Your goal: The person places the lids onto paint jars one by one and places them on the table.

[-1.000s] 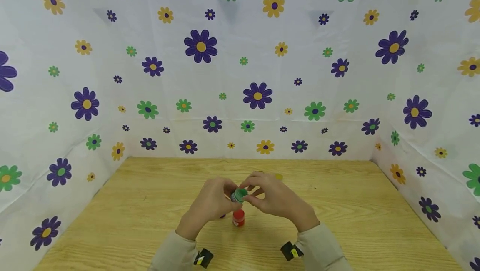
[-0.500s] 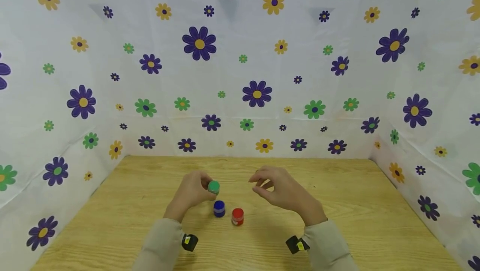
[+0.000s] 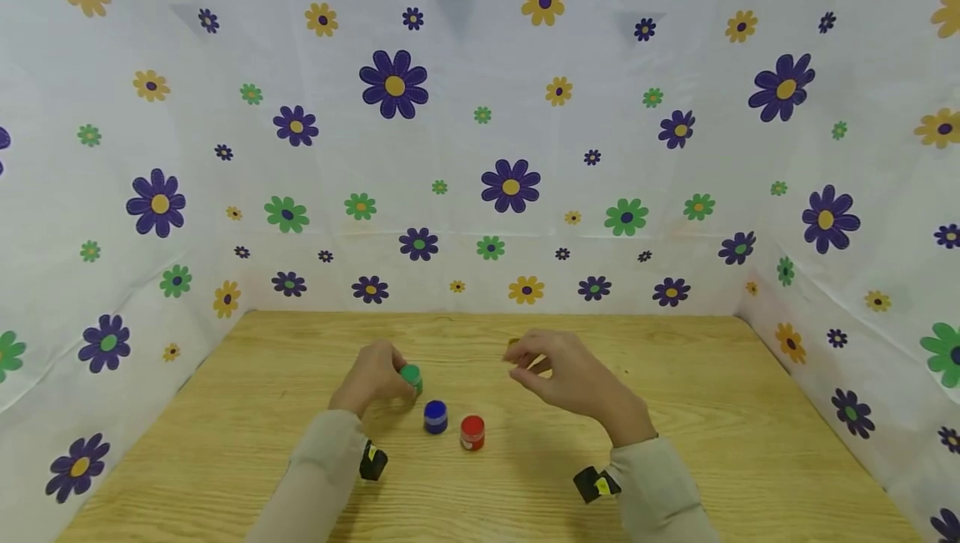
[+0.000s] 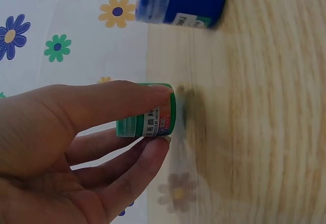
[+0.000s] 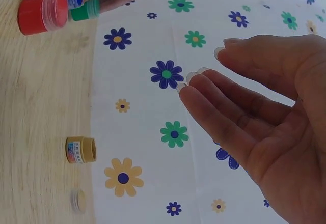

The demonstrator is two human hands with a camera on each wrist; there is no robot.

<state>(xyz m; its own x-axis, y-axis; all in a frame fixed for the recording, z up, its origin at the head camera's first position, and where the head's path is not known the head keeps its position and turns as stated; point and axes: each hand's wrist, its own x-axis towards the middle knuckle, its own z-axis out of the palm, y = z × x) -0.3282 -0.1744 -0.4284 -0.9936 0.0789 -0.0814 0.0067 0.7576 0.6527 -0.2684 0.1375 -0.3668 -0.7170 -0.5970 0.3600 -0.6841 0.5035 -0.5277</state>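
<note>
My left hand [image 3: 372, 378] pinches a small green paint jar [image 4: 147, 116] between thumb and fingers. The jar is upright, its base at or just above the wooden table; I cannot tell whether it touches. Beside it stands a blue paint jar [image 3: 435, 416], and a red paint jar [image 3: 472, 433] is a little nearer and to the right. My right hand [image 3: 573, 380] hovers over the table with fingers loosely bent and nothing in them. In the right wrist view, a yellow-ochre jar [image 5: 80, 149] stands without its lid, and a yellowish lid [image 5: 78, 201] lies near it.
The wooden table [image 3: 675, 409] is enclosed at the back and both sides by white flower-printed sheets [image 3: 480, 134]. In the head view, the right hand mostly hides the ochre jar [image 3: 513, 343] near the back.
The hands were together at the green jar, then parted. My left hand has carried the jar left and down to the table beside the blue jar. The right hand has drawn off, holding nothing.
</note>
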